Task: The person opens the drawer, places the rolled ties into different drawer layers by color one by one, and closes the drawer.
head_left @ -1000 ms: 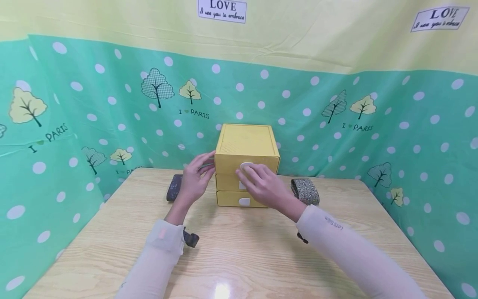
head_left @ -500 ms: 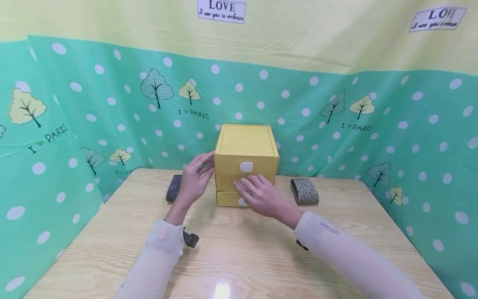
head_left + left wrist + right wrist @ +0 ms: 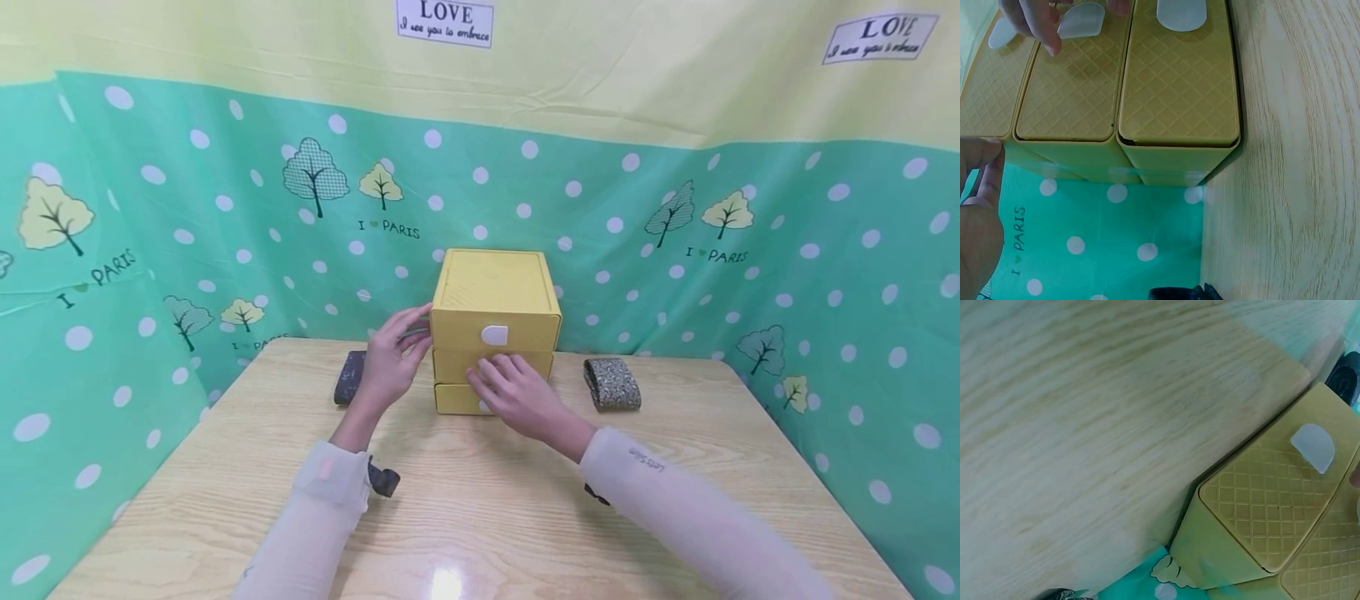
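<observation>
Bare table (image 3: 480,508) lay open on the near side of both hands. Yellow drawer box (image 3: 495,287) blocked the way just beyond the right hand (image 3: 517,392) & just right of the left hand (image 3: 390,367). Dark roll (image 3: 349,377) sat behind the left hand, patterned roll (image 3: 612,383) right of the right hand. Curtain (image 3: 675,242) closed off back & sides.

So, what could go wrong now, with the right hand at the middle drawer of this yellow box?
The yellow drawer box looks light. If the right hand pulls the middle drawer by its white tab, the box may slide forward; the left hand only touches its side. The fingers also cover the bottom drawer's tab, so the wrong drawer might open.
</observation>
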`<move>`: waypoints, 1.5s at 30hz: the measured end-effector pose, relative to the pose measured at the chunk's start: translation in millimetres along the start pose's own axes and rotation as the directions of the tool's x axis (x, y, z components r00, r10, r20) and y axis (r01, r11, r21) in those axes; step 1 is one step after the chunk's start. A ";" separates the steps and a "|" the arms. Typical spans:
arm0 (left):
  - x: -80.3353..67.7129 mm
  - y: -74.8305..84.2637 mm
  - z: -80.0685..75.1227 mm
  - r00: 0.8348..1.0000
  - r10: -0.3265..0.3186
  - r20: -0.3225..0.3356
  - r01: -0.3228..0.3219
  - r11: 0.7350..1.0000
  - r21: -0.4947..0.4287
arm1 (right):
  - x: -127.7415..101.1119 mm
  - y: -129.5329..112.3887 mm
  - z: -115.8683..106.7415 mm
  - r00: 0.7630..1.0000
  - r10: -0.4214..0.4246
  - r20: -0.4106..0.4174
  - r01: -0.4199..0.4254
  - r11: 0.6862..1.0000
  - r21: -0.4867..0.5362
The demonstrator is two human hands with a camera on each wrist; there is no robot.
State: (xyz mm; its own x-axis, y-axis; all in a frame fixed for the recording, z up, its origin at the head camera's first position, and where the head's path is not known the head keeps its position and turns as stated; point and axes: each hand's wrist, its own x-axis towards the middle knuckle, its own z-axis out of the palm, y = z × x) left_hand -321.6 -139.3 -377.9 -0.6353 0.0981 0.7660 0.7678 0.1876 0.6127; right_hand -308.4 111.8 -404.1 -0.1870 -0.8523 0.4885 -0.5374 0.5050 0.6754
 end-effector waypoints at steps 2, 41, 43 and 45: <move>0.1 5.6 0.8 1.000 0.002 0.000 -0.002 1.000 0.003 | -0.1 -0.9 1.6 1.000 0.005 0.013 -0.004 1.000 -0.005; 0.6 30.7 -1.4 1.000 0.020 0.008 -0.020 1.000 -0.003 | 7.5 -0.6 3.9 0.999 -0.013 -0.052 0.010 0.998 -0.065; 0.4 25.4 -1.1 1.000 0.018 0.007 -0.018 1.000 -0.001 | 7.3 -0.9 3.5 0.999 -0.011 -0.040 0.009 0.998 -0.066; 0.0 15.2 -1.3 1.000 0.016 0.007 -0.016 1.000 0.000 | 7.2 -0.9 2.7 1.000 -0.010 -0.026 0.009 0.998 -0.066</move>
State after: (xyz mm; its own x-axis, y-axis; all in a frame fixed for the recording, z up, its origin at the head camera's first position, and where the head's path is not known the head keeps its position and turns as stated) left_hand -309.8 -137.7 -368.3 -0.6232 0.1082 0.7745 0.7781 0.1859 0.6001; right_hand -311.6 104.8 -402.7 -0.1600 -0.8537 0.4955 -0.4832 0.5055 0.7149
